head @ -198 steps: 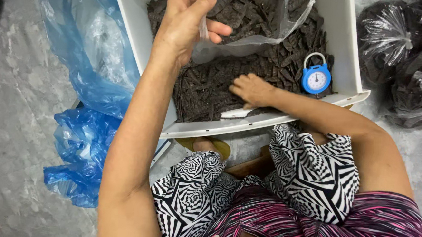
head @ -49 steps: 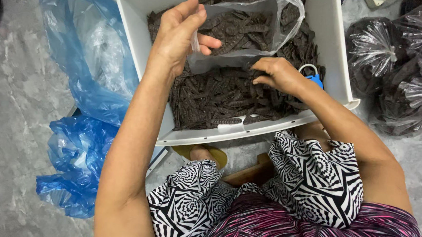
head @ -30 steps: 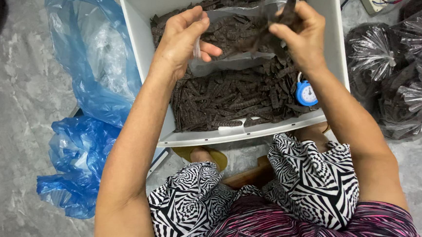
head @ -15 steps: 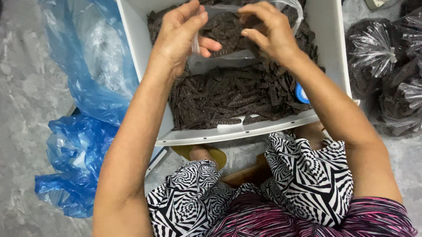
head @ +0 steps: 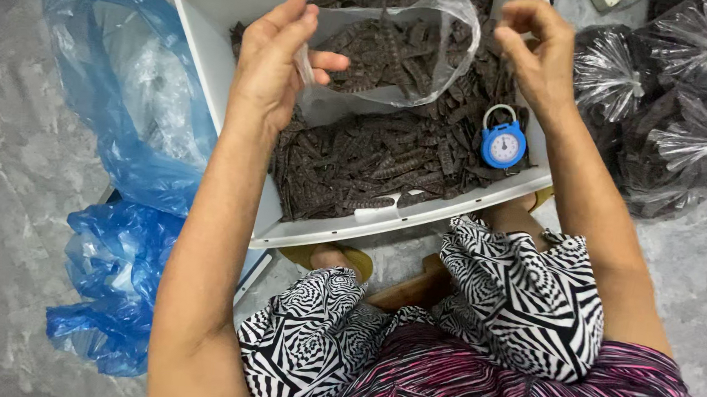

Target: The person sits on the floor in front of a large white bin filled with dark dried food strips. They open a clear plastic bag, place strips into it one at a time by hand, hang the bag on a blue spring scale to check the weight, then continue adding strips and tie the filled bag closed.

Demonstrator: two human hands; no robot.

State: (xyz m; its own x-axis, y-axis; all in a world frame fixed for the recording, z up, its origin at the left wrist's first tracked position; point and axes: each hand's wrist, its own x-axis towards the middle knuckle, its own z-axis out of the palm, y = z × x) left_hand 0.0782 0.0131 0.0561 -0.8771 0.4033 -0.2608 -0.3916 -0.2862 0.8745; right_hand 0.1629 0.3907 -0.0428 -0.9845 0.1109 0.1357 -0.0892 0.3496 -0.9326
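A clear plastic bag (head: pixel 395 58) is pinched by the left hand (head: pixel 276 59) over the white bin (head: pixel 214 67), while the right hand (head: pixel 538 54) is held loosely curled at three o'clock, holding nothing.

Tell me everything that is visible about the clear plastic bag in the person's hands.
The clear plastic bag is thin, transparent and crinkled, and it hangs open above the white bin of dark brown pieces. The left hand pinches its near edge. The right hand is beside the far rim; whether it touches cannot be told. Some dark pieces seem to lie inside, though they may only show through.
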